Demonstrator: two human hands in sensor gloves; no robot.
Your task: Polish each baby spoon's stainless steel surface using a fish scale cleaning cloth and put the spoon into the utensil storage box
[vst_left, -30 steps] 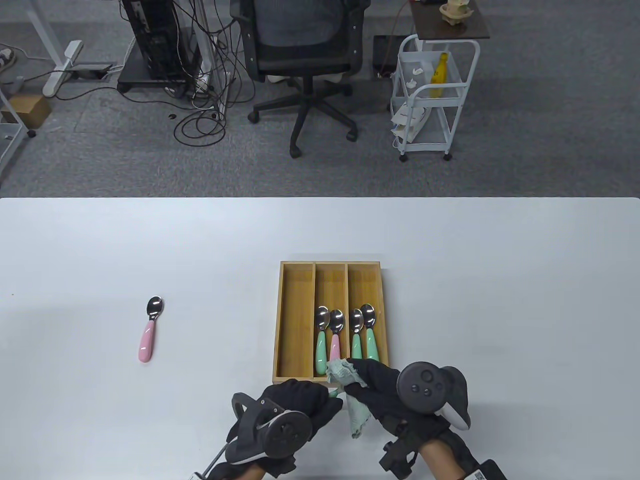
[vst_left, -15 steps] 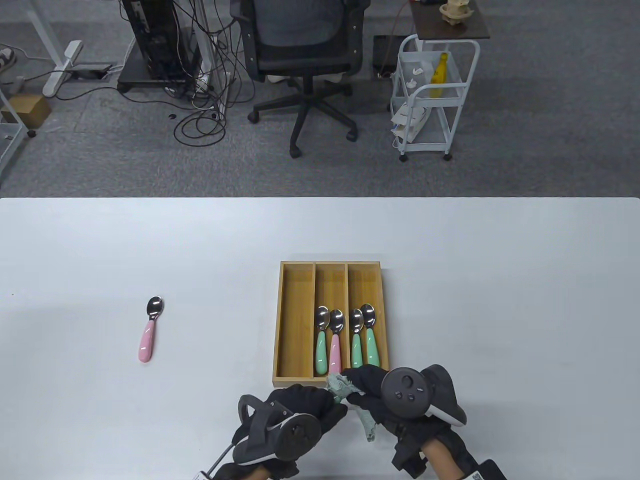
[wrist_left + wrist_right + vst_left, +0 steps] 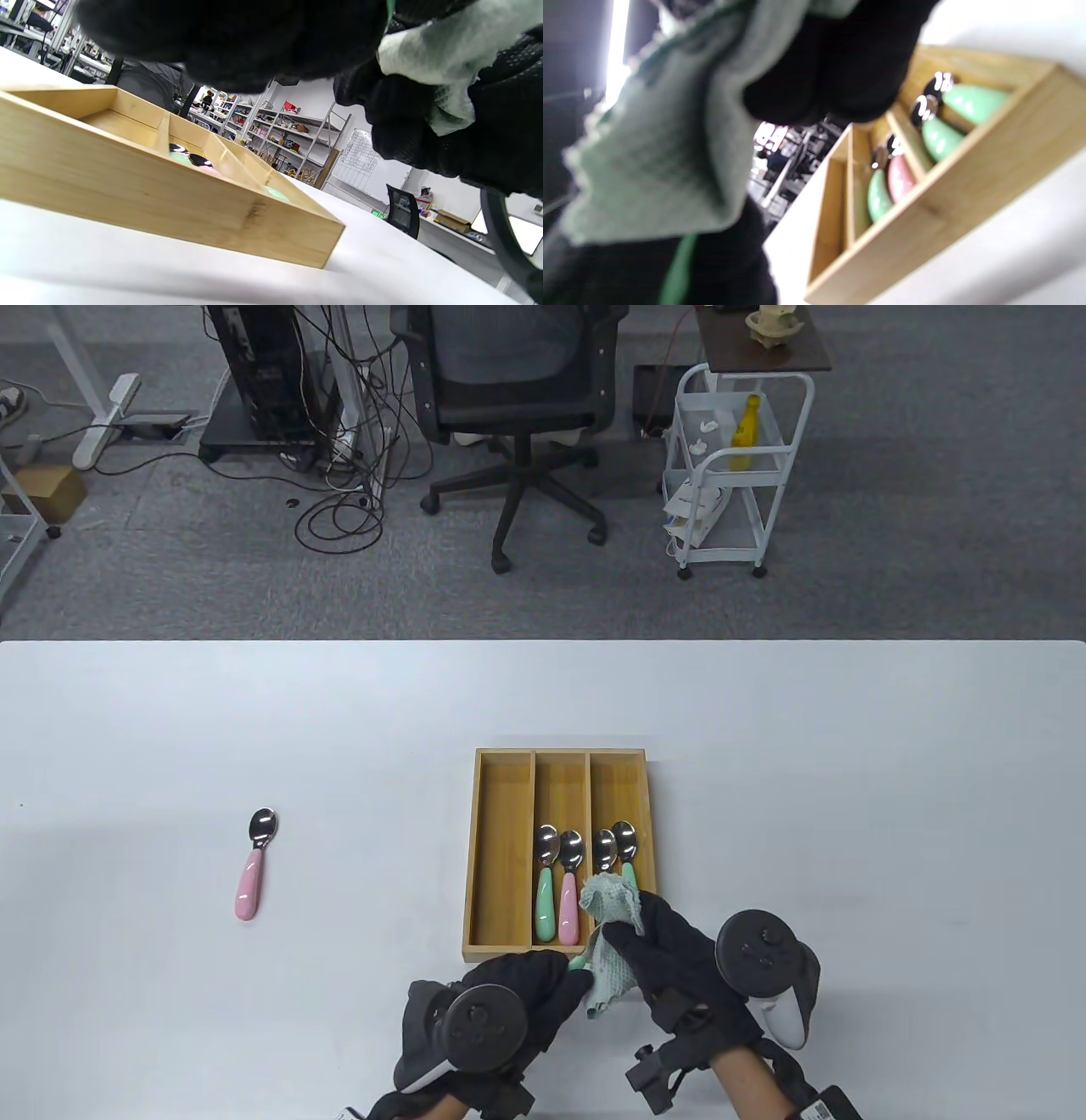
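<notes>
At bench front edge, your right hand (image 3: 670,950) grips the green cleaning cloth (image 3: 609,952), bunched over the near end of the storage box (image 3: 501,848). Your left hand (image 3: 509,1001) is curled on a green-handled spoon (image 3: 580,962); only the handle tip shows, touching the cloth. Hands sit close together. Box contents: 2 spoons in mid compartment, 2 in right, left compartment bare. One pink-handled spoon (image 3: 253,865) lies well apart, bench left side
</notes>
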